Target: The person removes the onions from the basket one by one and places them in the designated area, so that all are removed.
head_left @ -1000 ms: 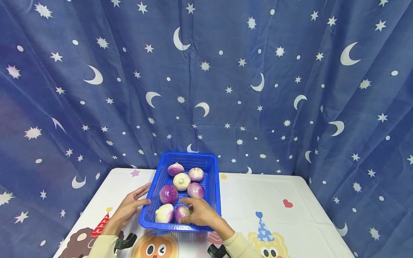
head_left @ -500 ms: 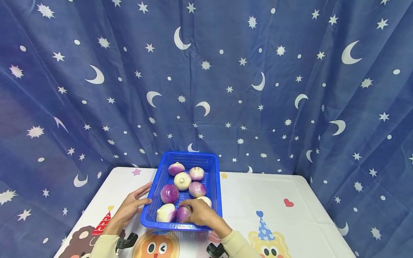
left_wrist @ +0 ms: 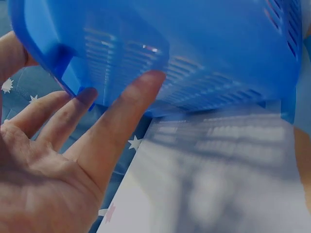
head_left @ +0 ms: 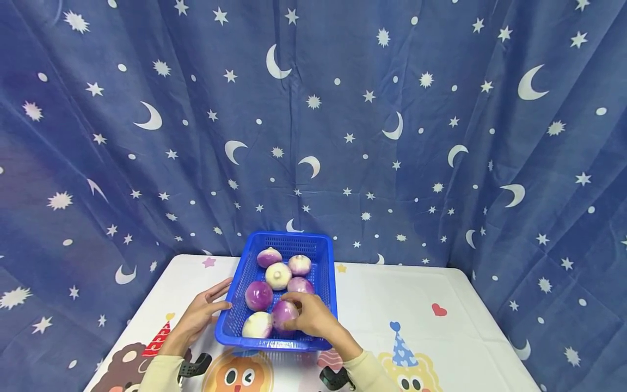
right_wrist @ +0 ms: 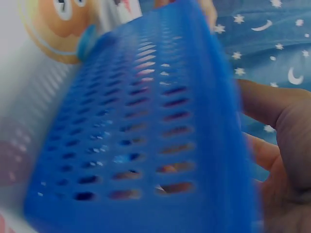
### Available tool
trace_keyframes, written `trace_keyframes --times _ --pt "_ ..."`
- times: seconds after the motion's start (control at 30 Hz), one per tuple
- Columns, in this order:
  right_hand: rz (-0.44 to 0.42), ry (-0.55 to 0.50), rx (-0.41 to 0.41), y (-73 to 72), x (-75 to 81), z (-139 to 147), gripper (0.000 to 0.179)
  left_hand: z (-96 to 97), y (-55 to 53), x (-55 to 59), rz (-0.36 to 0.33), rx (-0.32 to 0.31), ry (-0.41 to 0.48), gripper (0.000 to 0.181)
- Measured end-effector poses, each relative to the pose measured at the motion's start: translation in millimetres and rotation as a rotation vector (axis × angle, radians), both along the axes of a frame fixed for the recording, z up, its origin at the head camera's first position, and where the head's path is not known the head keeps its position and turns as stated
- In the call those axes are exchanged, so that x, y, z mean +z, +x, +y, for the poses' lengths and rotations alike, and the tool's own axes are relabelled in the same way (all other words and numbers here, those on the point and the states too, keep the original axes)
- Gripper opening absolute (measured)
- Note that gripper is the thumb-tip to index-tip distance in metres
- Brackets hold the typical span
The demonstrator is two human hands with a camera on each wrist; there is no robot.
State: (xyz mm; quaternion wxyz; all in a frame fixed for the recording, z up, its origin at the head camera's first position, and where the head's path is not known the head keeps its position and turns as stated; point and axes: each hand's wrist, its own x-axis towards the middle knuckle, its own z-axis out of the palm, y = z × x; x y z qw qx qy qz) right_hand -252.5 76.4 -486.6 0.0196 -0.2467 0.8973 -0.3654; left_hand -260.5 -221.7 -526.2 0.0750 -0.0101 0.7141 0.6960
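Note:
A blue plastic basket (head_left: 226,321) with slotted walls holds several purple-and-white onions, such as a deep purple onion (head_left: 258,295) and a mostly white onion (head_left: 257,325) near the front. My right hand (head_left: 313,316) reaches inside at the front right and grips a purple onion (head_left: 284,314) between thumb and fingers. In the right wrist view the basket wall (right_wrist: 146,126) hides most of what that hand holds. Beside the basket's left wall is my left hand (head_left: 198,314), fingers spread and extended. The left wrist view shows its thumb (left_wrist: 129,107) against the slotted wall (left_wrist: 184,48).
The basket is over a table with a white cartoon-print cloth (head_left: 392,294). Farther back in the basket are more onions, including a white onion (head_left: 278,276) with a stub on top. A blue star-and-moon curtain (head_left: 343,163) hangs behind the table.
My right hand has moved the gripped onion slightly up and to the right. The white onion at the front left has turned a little. My left hand stays at the basket's left side.

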Motion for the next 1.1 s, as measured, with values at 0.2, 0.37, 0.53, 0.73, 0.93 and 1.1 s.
trace_keyframes --times 0.2,0.37,0.53,0.73,0.93,1.1 --pt "-0.002 -0.104 -0.003 0.8 17.2 13 0.055 1.7 1.7 0.3 -0.004 0.015 -0.007 0.075" --pt "0.009 -0.148 -0.026 1.5 31.2 27 0.054 1.7 3.0 0.4 0.010 0.017 0.002 0.074" --pt "0.024 -0.171 -0.077 0.9 40.8 42 0.056 2.6 3.7 0.6 0.007 0.023 0.005 0.073" --pt "0.043 -0.222 -0.122 -1.2 46.3 60 0.058 3.3 2.4 0.1 -0.001 0.023 0.005 0.074" --pt "0.039 -0.273 -0.164 -6.0 50.9 76 0.058 1.8 1.5 0.1 -0.012 0.033 -0.011 0.073" --pt "0.036 -0.301 -0.207 -10.4 47.4 91 0.057 2.2 3.9 -1.6 -0.017 0.034 -0.020 0.072"
